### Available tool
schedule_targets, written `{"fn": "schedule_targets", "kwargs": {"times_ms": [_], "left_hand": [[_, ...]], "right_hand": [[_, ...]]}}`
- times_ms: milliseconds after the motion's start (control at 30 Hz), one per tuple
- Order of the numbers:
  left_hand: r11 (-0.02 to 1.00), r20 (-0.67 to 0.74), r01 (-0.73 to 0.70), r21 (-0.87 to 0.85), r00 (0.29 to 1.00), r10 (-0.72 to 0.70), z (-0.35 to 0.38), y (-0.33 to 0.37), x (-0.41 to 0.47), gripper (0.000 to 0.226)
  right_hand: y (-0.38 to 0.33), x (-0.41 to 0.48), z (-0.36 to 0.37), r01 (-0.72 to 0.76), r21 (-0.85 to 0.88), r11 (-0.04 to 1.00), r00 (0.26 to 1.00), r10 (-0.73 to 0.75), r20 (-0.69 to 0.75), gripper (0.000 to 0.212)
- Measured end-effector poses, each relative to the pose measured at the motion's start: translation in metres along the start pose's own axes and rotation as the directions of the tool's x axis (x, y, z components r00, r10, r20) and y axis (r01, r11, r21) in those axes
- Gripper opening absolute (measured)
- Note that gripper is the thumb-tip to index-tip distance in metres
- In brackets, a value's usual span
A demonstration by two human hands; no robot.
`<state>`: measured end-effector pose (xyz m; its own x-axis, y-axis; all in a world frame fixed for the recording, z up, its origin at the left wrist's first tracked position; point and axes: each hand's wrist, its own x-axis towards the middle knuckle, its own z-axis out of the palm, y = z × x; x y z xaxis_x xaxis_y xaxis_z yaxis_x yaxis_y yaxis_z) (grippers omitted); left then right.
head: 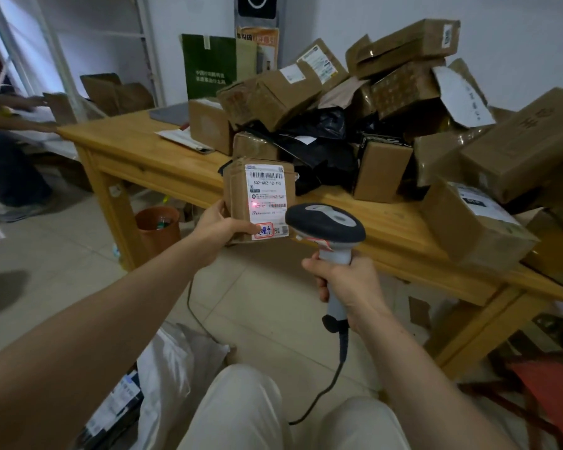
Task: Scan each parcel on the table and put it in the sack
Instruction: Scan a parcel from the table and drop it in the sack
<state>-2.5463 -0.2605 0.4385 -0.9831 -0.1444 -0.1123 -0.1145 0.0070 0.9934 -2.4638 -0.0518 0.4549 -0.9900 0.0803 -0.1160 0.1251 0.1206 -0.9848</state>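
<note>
Before the heaped table's front edge, my left hand grips a parcel and my right hand the scanner, whose red dot may miss the barcode.

Parcel heap: blocks my reach across the table's middle and right. Table's left end: open to my reach. Floor between me and table: open, cable crossing.

Noted: parcel brown cardboard; label white, with black barcodes, a red-bordered stamp and a red light spot. The scanner has a dark grey head and pale grey handle. The bench is honey-yellow wood; sack white; bin terracotta orange.
</note>
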Motion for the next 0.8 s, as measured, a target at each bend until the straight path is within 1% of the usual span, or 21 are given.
{"fn": "schedule_targets", "kwargs": {"times_ms": [167,333,600,667,733,767,800], "left_hand": [[1.000,-0.021,-0.006,-0.024,1.000,0.005,-0.011,-0.005,0.002,0.073],[1.000,-0.044,-0.002,0.007,0.999,0.002,-0.021,-0.010,0.004,0.079],[1.000,-0.074,0.000,0.021,0.997,0.002,-0.029,-0.013,0.004,0.066],[0.999,-0.109,0.035,-0.018,0.993,-0.036,-0.040,-0.018,0.004,0.061],[0.990,-0.181,0.091,-0.112,0.977,-0.110,-0.062,-0.028,0.002,0.060],[0.977,-0.222,0.115,-0.179,0.963,-0.154,-0.077,-0.034,-0.001,0.062],[0.960,-0.267,0.135,-0.244,0.943,-0.200,-0.095,-0.046,-0.001,0.069]], "right_hand": [[0.002,0.000,0.010,0.005,-0.009,1.000,1.000,-0.005,0.019,0.019],[0.003,0.002,0.018,0.011,0.002,1.000,0.999,-0.011,0.035,0.022],[0.001,0.000,0.027,0.002,0.018,1.000,0.996,-0.003,0.088,0.019],[0.001,0.000,0.031,-0.019,0.040,0.999,0.994,0.014,0.112,0.015],[0.004,0.000,0.038,-0.051,0.069,0.996,0.989,0.041,0.145,0.012],[0.007,0.001,0.042,-0.066,0.079,0.995,0.985,0.053,0.162,0.011],[0.010,0.002,0.047,-0.083,0.082,0.993,0.981,0.067,0.180,0.010]]}}
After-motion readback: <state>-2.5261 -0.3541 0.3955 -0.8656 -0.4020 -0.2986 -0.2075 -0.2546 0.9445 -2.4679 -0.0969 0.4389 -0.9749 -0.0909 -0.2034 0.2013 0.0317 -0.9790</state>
